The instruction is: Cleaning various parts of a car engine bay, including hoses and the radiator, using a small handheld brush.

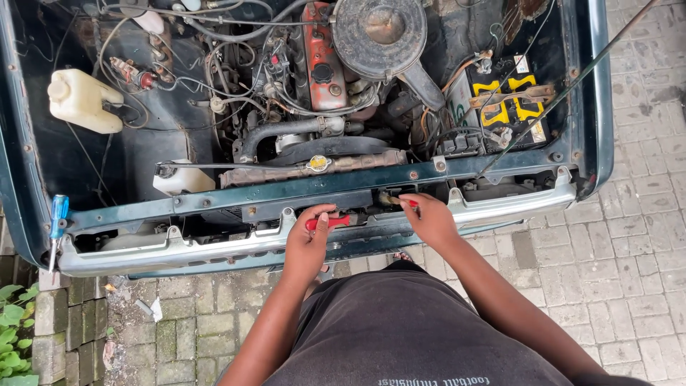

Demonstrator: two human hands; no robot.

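Outdoors, grey brick paving (pixel 629 236), green leaves (pixel 14 336) at lower left. Open car engine bay above chrome bumper (pixel 143 254). Blue-handled screwdriver (pixel 57 221) on bumper's left end. White fluid bottle (pixel 82 100) upper left. Left hand (pixel 309 239) closed round red-handled tool (pixel 329 222) at bumper centre. Right hand (pixel 427 216) pinches small red-tipped part (pixel 409 203) just beside. Battery (pixel 504 104) with yellow label, right.

An outdoor car-repair spot, probably a home driveway or yard, is showing here. An old car (pixel 593 93) is standing with its bonnet raised over grey paving blocks (pixel 629 243), exposing the engine (pixel 325 64), round air cleaner (pixel 379 28), battery (pixel 504 104) and white fluid tank (pixel 82 100). A blue-handled screwdriver (pixel 57 221) is resting on the front corner, and green leaves (pixel 14 329) are growing beside the paving.
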